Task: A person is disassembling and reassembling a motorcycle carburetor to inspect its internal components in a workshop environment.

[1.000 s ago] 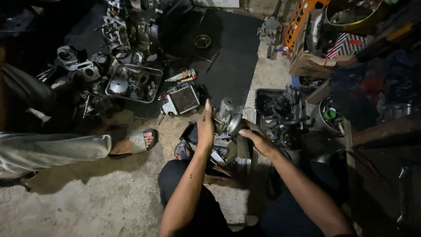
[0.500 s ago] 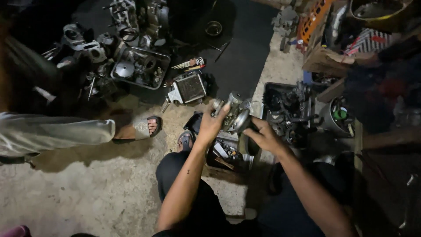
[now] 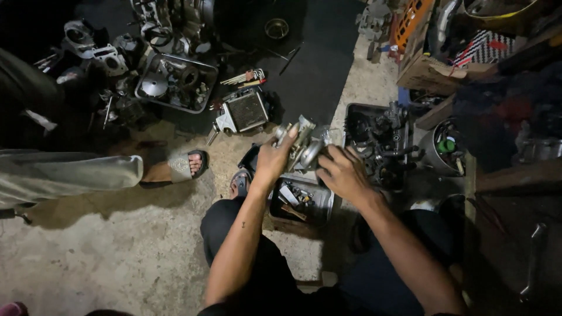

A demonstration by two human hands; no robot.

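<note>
Carburettor (image 3: 304,146) gripped by both hands — left hand (image 3: 272,161) clasps its body, right hand (image 3: 345,172) closed on its end. Keep it over the small parts tray (image 3: 319,213) — catches anything loose.

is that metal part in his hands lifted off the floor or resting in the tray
Lifted. Both the left hand and right hand grip the metal part in the air, above the small tray of bits.

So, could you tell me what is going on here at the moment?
A person sitting on the concrete floor holds a small metal engine part in both hands: the left hand grips it from the left, the right hand from the right. Below it sits a tray of small tools. Another person's sandalled foot rests nearby, with more engine parts in a metal tray beyond.
</note>
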